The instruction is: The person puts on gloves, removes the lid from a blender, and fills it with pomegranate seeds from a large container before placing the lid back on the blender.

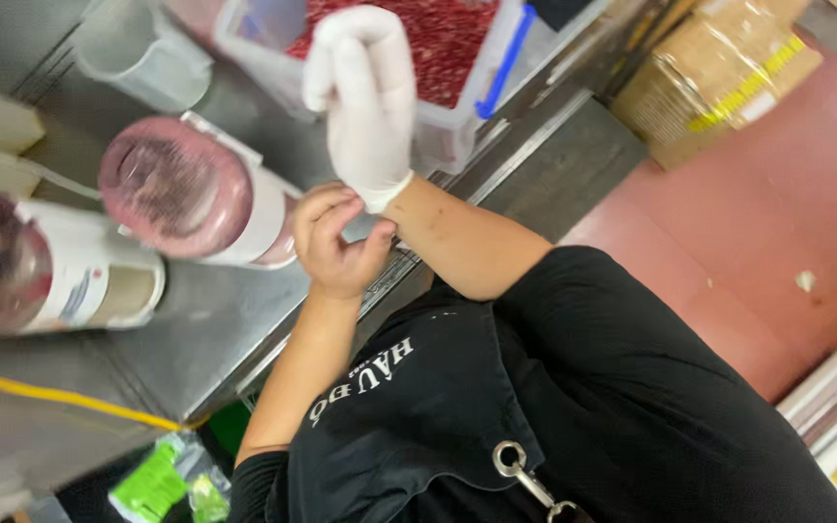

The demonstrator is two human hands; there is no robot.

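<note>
The white glove (365,97) already covers the right hand (368,107), fingers and palm filled out and held up loosely half-open above the steel table (196,329). The bare left hand (336,242) pinches the glove's cuff at the wrist, so only the cuff seems left to settle. The left hand wears no glove. Behind them sit a clear bin of red bits (438,58) and two pink-filled jars (186,189).
</note>
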